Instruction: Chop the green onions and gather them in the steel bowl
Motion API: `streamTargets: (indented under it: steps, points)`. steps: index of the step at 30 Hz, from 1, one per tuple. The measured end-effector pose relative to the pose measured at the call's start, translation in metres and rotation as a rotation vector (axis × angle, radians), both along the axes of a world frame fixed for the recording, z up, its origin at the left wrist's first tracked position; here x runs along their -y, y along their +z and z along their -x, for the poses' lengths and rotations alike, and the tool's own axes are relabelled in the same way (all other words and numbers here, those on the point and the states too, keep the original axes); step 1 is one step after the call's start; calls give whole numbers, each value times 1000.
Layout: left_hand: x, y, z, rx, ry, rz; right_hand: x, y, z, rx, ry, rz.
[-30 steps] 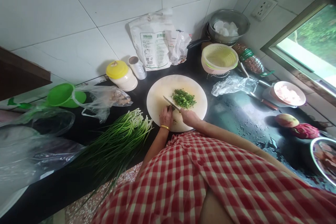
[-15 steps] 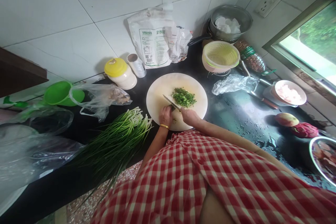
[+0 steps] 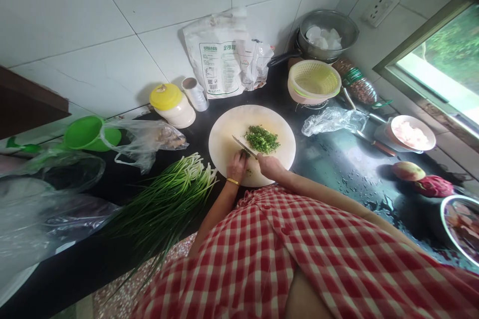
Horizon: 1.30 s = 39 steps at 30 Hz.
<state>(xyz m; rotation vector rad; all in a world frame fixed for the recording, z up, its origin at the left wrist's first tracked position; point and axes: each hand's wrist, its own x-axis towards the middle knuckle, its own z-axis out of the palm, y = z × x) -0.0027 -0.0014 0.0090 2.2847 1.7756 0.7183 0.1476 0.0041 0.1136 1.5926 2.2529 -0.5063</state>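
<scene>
My right hand (image 3: 272, 167) is closed round the handle of a kitchen knife (image 3: 241, 144), whose blade slants up to the left over the round white cutting board (image 3: 220, 129). Beside the blade, my left hand (image 3: 236, 165), with a gold bangle at the wrist, presses its curled fingers on a small dark green bunch of scallions, mostly hidden by the fingers and knife. A heap of finely chopped scallions (image 3: 262, 138) lies just beyond the blade. Left of the board rests a large bundle of whole scallions (image 3: 175, 192), white ends toward the board.
Behind the board stand a yellow-lidded jar (image 3: 170, 104), a plastic film roll (image 3: 195, 93) and a flour bag (image 3: 220, 60). A yellow colander (image 3: 314, 79), another knife (image 3: 381, 147), a bowl of pale food (image 3: 411, 134), and a dragon fruit (image 3: 434, 186) are to the right. Plastic bags (image 3: 33, 224) lie left.
The left hand has shifted very slightly beside the blade. Knife, right hand and chopped heap look almost the same; the view has moved a little.
</scene>
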Motion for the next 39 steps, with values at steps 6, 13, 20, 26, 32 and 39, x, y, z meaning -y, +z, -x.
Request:
streamTargets:
  steps: [6, 13, 20, 26, 32, 39]
  points:
    - [-5, -3, -2, 17, 39, 12, 0, 2, 1, 0, -11, 18]
    - [-7, -2, -4, 74, 93, 7, 1, 9, -1, 8, 5, -3]
    - [-8, -1, -4, 34, 104, 16, 6, 18, 6, -12, 31, -22]
    - [-7, -2, -4, 11, 74, 17, 3, 12, 14, 8, 50, 8]
    - [-8, -4, -3, -26, 53, -20, 2, 1, 15, 19, 100, -25]
    - [-10, -5, -5, 36, 67, -41, -12, 2, 16, 8, 145, 21]
